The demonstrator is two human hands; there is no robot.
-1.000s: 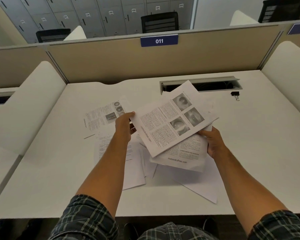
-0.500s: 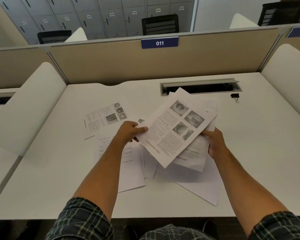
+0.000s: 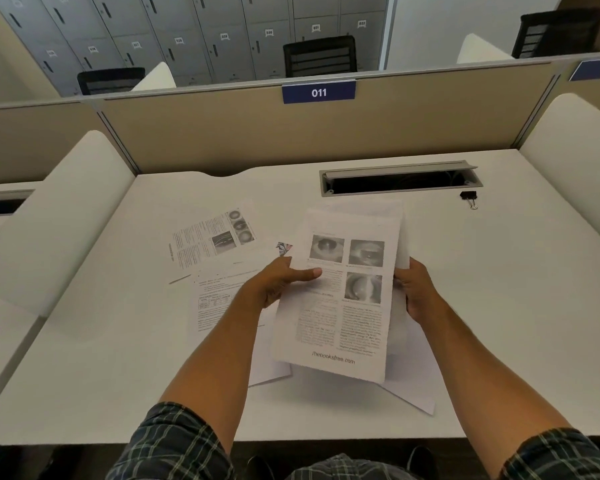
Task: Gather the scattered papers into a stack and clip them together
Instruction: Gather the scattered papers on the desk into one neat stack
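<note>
I hold a small stack of printed papers (image 3: 343, 320) above the white desk (image 3: 499, 306), its top sheet showing three eye photos. My left hand (image 3: 279, 280) grips the stack's left edge with the thumb on top. At the right edge my right hand (image 3: 416, 289) grips it too. More sheets lie flat on the desk: one with eye pictures (image 3: 210, 239) at the far left, one with a table (image 3: 219, 299) under my left forearm, and blank sheets (image 3: 413, 386) beneath the stack. A black binder clip (image 3: 469, 198) lies at the back right.
An open cable tray slot (image 3: 399, 181) runs along the back of the desk. A beige partition (image 3: 222, 133) labelled 011 closes the far side. White side dividers (image 3: 49, 220) stand left and right (image 3: 575, 168).
The top sheet, tilted diagonally before, has been turned upright and squared onto the sheets in my right hand. Both hands moved closer together, each on one side of the stack.
</note>
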